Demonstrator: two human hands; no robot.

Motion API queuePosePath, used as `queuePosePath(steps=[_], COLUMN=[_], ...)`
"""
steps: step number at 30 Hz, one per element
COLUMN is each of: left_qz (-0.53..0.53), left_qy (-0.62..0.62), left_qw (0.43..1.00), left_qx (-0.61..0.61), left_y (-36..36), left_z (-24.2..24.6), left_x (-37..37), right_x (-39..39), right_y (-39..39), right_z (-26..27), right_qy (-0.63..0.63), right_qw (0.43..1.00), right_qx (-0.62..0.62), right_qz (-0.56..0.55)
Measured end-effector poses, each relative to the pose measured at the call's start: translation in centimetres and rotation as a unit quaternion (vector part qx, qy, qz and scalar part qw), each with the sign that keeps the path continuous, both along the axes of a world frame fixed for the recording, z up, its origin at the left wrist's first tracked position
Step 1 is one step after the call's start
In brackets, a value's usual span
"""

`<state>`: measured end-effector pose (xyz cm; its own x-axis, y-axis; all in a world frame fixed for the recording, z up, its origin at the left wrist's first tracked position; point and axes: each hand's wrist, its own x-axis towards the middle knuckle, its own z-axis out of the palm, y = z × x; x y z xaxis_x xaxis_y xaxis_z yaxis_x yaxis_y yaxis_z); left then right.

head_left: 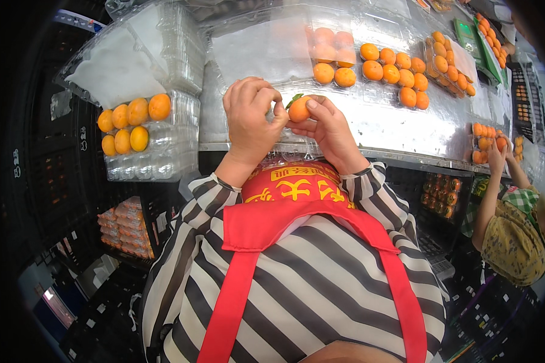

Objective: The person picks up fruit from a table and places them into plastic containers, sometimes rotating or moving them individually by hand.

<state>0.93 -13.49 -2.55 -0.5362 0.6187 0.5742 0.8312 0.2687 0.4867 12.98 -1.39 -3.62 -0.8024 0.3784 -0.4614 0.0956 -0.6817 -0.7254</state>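
My right hand (323, 122) holds a round, mandarin-like orange fruit (300, 109) between thumb and fingers. A green leaf (295, 100) stands out at the fruit's upper left. Just left of it is my left hand (253, 119), fingers curled and the thumb brought in close to the forefinger; nothing shows in its grip. Both hands are over the near edge of a metal table (381, 131). Beyond them lies a clear plastic clamshell box (324, 43) with several fruits, some under its lid, and a white liner sheet (263, 50) to its left.
At left, several fruits (137, 111) sit in the top tray of stacked clear clamshells (181, 136). More fruits (390, 73) fill trays to the right, by a green scale (470, 38). A co-worker's hands (499, 152) hold a fruit at far right. Packed boxes (126, 227) stand lower left.
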Motion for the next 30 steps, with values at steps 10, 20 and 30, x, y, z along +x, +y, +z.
queuePosePath(steps=[10, 20, 30], left_qz=[0.059, 0.042, -0.089], left_qy=[-0.061, -0.148, -0.325], left_qw=[0.996, 0.987, 0.941], left_qx=[0.037, 0.040, 0.033], left_y=[-2.4, -3.1, -2.0], left_z=[0.0, -0.3, 0.7], left_x=[-1.7, -2.0, 0.0], right_x=[0.6, 0.6, 0.6], right_y=[0.6, 0.8, 0.1], right_z=[-1.2, -2.2, -1.1], right_qy=[0.095, 0.196, 0.110], right_qw=[0.973, 0.930, 0.983], right_qx=[-0.206, -0.304, -0.142], right_qz=[0.052, 0.073, 0.036])
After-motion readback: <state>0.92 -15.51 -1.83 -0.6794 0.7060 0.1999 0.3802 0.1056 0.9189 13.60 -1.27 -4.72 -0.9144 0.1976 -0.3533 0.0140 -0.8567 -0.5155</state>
